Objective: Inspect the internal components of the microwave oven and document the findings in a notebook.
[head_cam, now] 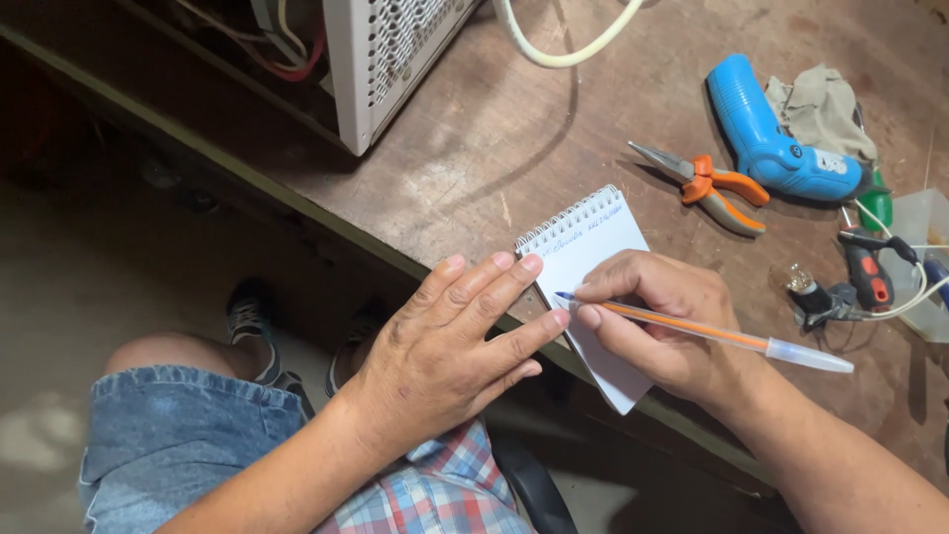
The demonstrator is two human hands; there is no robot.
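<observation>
A small spiral notepad [593, 267] is seen lying near the edge of the wooden counter [474, 148], slightly overhanging it. The left hand [450, 351] is laid flat, fingers spread and open, with the fingertips pressed on the left edge of the notepad; nothing is grasped by it. The right hand [667, 321] is closed around an orange pen [692, 328], its grip pinched tight near the blue tip, and the tip is held touching the page just beside the left fingertips. The clear cap end of the pen is pointed away to the right of the grip.

Beyond the right hand, orange-handled pliers [707, 186] are laid on the counter, and further out a blue power screwdriver [771, 138] is rested beside a crumpled rag [825, 104]. To the right of the grip, a red and black screwdriver [867, 272] and a small bulb [806, 287] with wires are seen near a clear plastic box [924, 237]. Above the left hand, a white perforated metal casing [381, 59] is stood, well apart.
</observation>
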